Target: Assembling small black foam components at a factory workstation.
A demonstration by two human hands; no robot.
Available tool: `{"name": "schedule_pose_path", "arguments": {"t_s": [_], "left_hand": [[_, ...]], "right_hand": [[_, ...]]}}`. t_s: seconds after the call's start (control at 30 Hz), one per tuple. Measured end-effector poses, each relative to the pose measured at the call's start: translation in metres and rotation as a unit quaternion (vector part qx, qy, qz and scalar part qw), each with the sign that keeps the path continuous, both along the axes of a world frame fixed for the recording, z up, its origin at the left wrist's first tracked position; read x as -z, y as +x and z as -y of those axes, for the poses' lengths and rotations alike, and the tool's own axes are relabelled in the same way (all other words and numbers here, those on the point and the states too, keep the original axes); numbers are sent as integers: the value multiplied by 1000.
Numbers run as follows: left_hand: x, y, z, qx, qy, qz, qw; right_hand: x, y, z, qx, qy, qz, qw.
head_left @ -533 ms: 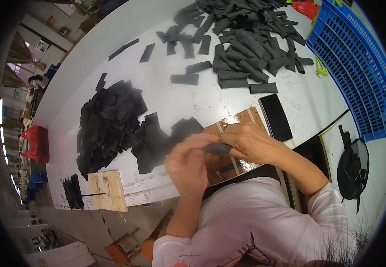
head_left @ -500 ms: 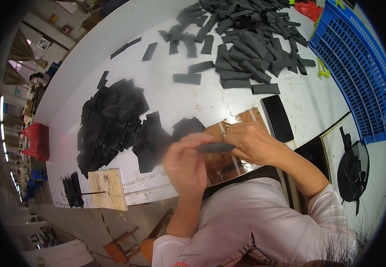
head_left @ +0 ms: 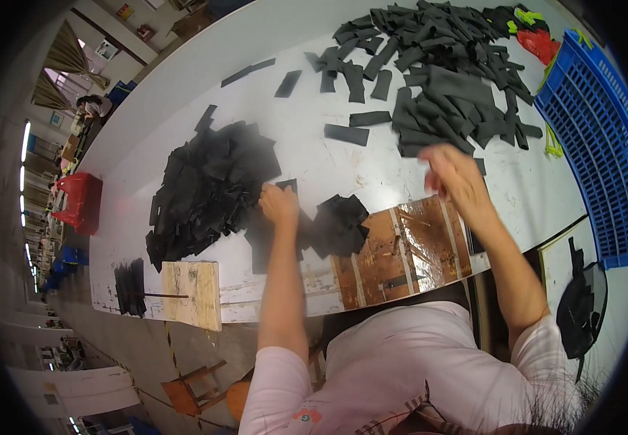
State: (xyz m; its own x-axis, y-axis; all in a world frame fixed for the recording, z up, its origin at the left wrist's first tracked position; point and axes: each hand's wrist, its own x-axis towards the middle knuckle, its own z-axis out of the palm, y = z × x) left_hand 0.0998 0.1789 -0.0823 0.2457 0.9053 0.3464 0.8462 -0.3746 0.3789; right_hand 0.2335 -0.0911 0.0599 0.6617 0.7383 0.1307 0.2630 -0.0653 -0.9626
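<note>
Black fabric pieces (head_left: 253, 250), thin and flat, lie in a loose patch on the white desk (head_left: 314, 168), between the large dark heap (head_left: 209, 177) and a smaller dark cluster (head_left: 339, 225). The left hand (head_left: 280, 205) is at the upper side of this patch, its fingers bent downward; whether its grip pinches one piece or only touches, I cannot tell. The right hand (head_left: 459, 180), somewhat blurred, is just beside the pile of dark grey rolled tubes (head_left: 444, 90); its grip seems loosely spread, and nothing is visible inside.

What could go wrong, in my judgement: the pieces overlap and have the same dark colour, so the left fingers may lift two layers together, or drag a neighbour out of the patch. A low sweep of the right hand could also push the nearest tubes away.

As for direction, the patch stretches mostly from the far side toward the near edge of the desk. A small corner beyond the left hand points away from the person; the long axis of that piece is hidden.
</note>
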Motion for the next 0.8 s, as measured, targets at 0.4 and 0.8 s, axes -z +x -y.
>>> {"name": "schedule_pose_path", "arguments": {"t_s": [0.4, 0.8], "left_hand": [[-108, -11, 62, 319, -244, 392, 828], [-89, -92, 131, 223, -511, 591, 583]], "right_hand": [[36, -111, -4, -96, -77, 94, 988], [63, -112, -57, -54, 119, -596, 792]]}}
